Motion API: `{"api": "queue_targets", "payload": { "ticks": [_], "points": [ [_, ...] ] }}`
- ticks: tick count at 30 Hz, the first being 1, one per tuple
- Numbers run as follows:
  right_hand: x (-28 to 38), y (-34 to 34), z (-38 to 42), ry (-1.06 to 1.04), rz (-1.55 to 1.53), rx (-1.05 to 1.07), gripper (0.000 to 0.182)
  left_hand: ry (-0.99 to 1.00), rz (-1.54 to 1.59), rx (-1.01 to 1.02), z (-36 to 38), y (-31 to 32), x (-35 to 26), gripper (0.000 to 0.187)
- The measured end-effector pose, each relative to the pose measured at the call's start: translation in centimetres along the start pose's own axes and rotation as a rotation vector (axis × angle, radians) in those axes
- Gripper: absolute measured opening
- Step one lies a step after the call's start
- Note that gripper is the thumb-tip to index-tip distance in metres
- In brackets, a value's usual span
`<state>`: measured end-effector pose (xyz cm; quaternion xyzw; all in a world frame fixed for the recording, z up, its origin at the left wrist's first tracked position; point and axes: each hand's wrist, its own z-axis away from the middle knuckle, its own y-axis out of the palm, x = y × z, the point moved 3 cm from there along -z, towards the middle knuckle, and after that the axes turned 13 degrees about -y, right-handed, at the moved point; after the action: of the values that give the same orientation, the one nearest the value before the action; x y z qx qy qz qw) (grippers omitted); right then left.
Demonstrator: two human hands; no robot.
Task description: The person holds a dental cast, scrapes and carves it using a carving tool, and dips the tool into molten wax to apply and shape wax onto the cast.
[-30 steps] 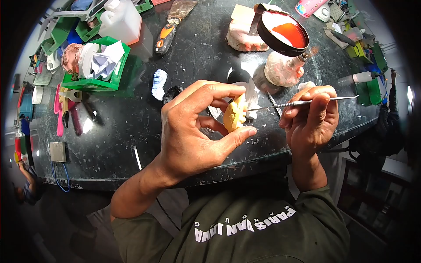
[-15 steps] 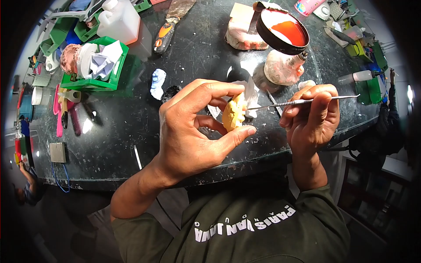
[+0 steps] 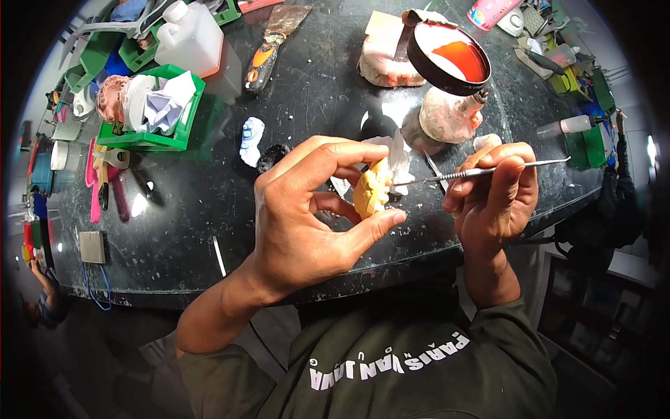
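Scuffed, white-flecked black desk (image 3: 178, 244) surrounds my work. My left hand (image 3: 300, 216) arches, its fingers half open, pinching a rough yellow cast (image 3: 371, 190) whose ends they partly cover; my right hand's (image 3: 495, 195) fingers close around a slim metal tool (image 3: 464, 173) (I can't make out its tip beside the cast). Beyond: a lumpy pale-blue piece (image 3: 251, 142), then a pink container (image 3: 494, 11), cut off above.

Bright light falls on the desk (image 3: 183, 230) and both hands, with white glare right of upper centre and a smaller glint left of centre. The lower corners sink into dimness. Fisheye distortion bows the desk's edge, and a dark round vignette closes the sides. The centre looks fairly sharp; the far edges soften.
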<state>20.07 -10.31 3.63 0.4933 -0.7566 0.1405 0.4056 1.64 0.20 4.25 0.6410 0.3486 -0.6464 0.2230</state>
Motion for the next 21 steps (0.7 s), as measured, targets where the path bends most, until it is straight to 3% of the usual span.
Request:
{"api": "queue_targets", "payload": {
  "ticks": [21],
  "points": [
    [0.04,0.06,-0.02,-0.013,-0.012,0.014,0.029,-0.010,0.000,0.002,-0.02,-0.15,-0.23,0.057]
  ]
}}
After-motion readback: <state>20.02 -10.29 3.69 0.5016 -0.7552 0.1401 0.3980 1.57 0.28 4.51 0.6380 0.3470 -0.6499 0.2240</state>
